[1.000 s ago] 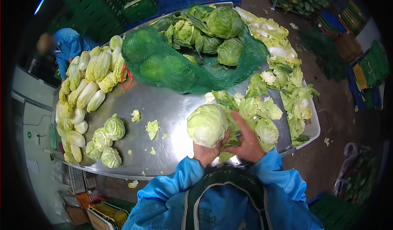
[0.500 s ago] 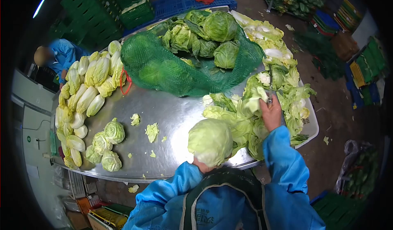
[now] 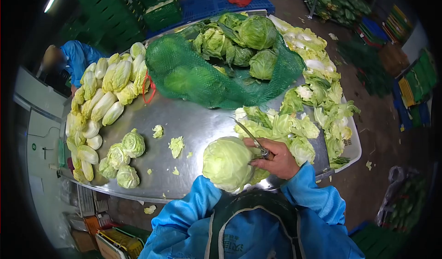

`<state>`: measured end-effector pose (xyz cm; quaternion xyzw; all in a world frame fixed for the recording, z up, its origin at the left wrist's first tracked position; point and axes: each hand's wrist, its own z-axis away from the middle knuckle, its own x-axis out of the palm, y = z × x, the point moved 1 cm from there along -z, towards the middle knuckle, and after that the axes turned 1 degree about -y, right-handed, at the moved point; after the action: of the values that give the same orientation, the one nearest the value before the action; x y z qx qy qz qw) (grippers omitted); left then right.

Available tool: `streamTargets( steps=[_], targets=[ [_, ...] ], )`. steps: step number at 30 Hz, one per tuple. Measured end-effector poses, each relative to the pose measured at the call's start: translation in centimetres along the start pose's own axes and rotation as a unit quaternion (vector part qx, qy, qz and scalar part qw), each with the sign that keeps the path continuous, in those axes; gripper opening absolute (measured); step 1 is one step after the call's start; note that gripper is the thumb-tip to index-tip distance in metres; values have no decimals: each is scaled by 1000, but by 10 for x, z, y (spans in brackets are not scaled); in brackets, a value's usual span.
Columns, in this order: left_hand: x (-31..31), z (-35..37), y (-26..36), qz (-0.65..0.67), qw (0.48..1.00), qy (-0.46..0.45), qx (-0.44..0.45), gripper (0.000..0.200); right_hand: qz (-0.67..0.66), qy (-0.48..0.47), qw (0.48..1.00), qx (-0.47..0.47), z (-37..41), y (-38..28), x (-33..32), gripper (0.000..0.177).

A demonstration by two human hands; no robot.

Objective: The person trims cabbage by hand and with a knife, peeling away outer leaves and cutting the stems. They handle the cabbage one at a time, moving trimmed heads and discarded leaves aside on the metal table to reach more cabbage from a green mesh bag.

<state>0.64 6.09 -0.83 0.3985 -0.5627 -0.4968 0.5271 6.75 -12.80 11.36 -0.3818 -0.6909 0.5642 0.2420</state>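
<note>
A pale green cabbage (image 3: 227, 163) is held up over the near edge of the steel table (image 3: 193, 121). My left hand is hidden beneath it; only the blue sleeve (image 3: 195, 199) leads up to it. In my right hand (image 3: 280, 160) is a knife (image 3: 248, 132), its curved blade pointing up and to the left. The right thumb and fingertips touch the cabbage's right side. Loose cabbage leaves (image 3: 276, 128) lie heaped just beyond this hand. A green net bag (image 3: 198, 86) on the table holds several larger cabbages (image 3: 258, 32).
Several napa cabbages (image 3: 103, 104) are piled at the table's left, with small trimmed cabbages (image 3: 132, 144) nearer me. A white bin (image 3: 353, 144) full of leaves stands along the right. Green crates (image 3: 106, 15) are stacked behind. Another person in blue (image 3: 80, 58) is at the far left.
My right hand has come left and nearer from the leaf heap to the cabbage, bringing the knife. A leaf it held is no longer in it. The cabbage has shifted slightly left.
</note>
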Motion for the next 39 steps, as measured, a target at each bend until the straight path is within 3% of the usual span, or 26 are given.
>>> streamTargets(
  steps=[2, 4, 6, 8, 9, 10, 11, 12, 14, 15, 16, 17, 18, 20, 21, 22, 23, 24, 25, 26, 28, 32, 34, 35, 37, 39],
  targets=[
    [4, 0, 24, -285, 956, -28, 57, 51, 32, 13, 999, -30, -1, -2, 2, 46],
    [12, -4, 36, -302, 949, -60, 64, 48, 66, 24, 995, -64, -2, -7, -1, 43],
    [18, -8, 44, -320, 940, -94, 71, 45, 237, -2, 966, -105, 0, -12, -9, 36],
    [21, -7, 43, -328, 935, -112, 74, 44, 271, 9, 954, -128, 1, -11, -15, 32],
    [22, -2, 36, 78, 987, -102, -97, 43, 303, 21, 941, -150, 2, -9, -19, 29],
    [21, 4, 25, 283, 938, -102, -174, 42, 304, 22, 941, -150, 4, -4, -22, 29],
    [20, 10, 13, 468, 844, -71, -252, 42, 240, 121, 962, -36, 6, 7, -28, 27],
    [13, 14, -13, 513, 818, -71, -251, 43, 170, 218, 958, 78, 10, 23, -35, 25],
    [1, 18, -49, 600, 758, -69, -245, 47, 73, 329, 931, 140, 20, 91, -85, 29],
    [-2, 16, -37, 600, 759, -70, -243, 47, 74, 328, 932, 138, 32, 104, -101, 29],
    [-6, 11, -15, 570, 780, -94, -240, 51, 282, 316, 902, 81, 45, 112, -112, 30],
    [-13, 9, 2, 539, 801, -114, -236, 54, 474, 289, 831, 19, 52, 111, -110, 32],
    [-21, 12, 8, 539, 803, -107, -231, 54, 470, 284, 836, 15, 60, 114, -101, 32],
    [-43, 21, 22, 434, 864, -45, -250, 65, 193, 258, 920, 222, 58, 100, -69, 38],
    [-47, 21, 41, 360, 908, -26, -214, 63, 185, 245, 927, 217, 49, 85, -49, 38],
    [-50, 18, 57, 358, 910, -12, -208, 63, -3, 204, 947, 248, 39, 66, -25, 40],
    [-52, 12, 72, 246, 959, -28, -139, 64, -187, 155, 930, 274, 29, 45, -2, 43],
    [-55, 10, 80, 126, 989, -41, -68, 67, -156, 121, 944, 265, 14, 26, 20, 41],
    [-60, 11, 80, 65, 995, -10, -74, 79, -77, 103, 968, 215, 6, 30, 34, 39],
    [-62, 14, 75, 42, 998, 12, -53, 78, -54, 107, 975, 189, 0, 36, 47, 37],
    [-73, 23, 63, 30, 994, 99, -34, 71, -60, 141, 973, 171, -9, 48, 61, 32],
    [-122, 50, 68, 32, 969, 244, -25, 73, -12, 180, 945, 272, 3, 71, 45, 13],
    [-173, 63, 71, 31, 941, 338, 8, 74, 51, 151, 941, 300, 21, 106, 27, 11],
    [-203, 68, 85, -8, 924, 381, 27, 76, 52, 145, 941, 301, 31, 114, 23, 11],
    [-266, 77, 119, -158, 869, 468, 36, 80, 6, 157, 905, 396, 45, 122, 21, 14],
    [-346, 80, 127, -312, 777, 543, 70, 81, 12, 156, 895, 418, 48, 126, 29, 15]
  ],
)
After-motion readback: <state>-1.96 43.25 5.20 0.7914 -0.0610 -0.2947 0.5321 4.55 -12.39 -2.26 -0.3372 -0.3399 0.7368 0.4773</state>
